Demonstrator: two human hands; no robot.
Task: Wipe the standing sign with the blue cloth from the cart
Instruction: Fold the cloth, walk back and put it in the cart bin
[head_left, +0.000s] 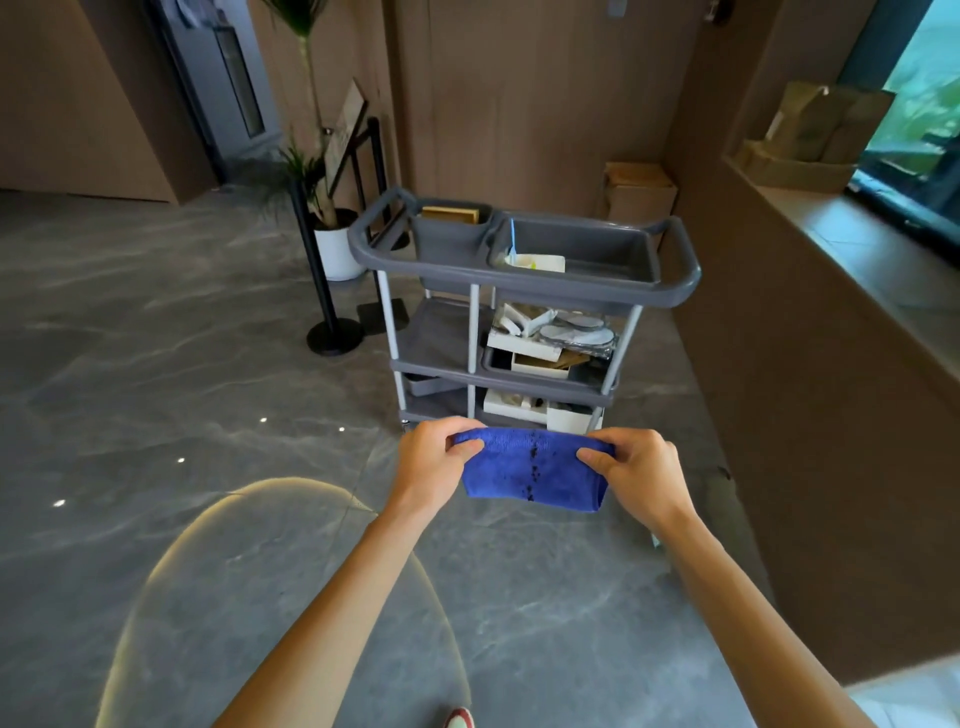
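I hold a folded blue cloth (530, 470) with dark spots stretched between both hands, in front of me above the floor. My left hand (434, 460) pinches its left top corner and my right hand (636, 465) pinches its right top corner. The grey three-shelf cart (524, 291) stands just beyond the cloth. The standing sign (347, 132), a tilted board on a black frame, stands behind the cart to the left, partly hidden by a plant.
A black stanchion post (324, 291) and a potted plant in a white pot (335, 249) stand left of the cart. Cardboard boxes (641, 195) sit behind the cart, and a low wall ledge (831, 270) runs along the right. Grey marble floor spreads to the left.
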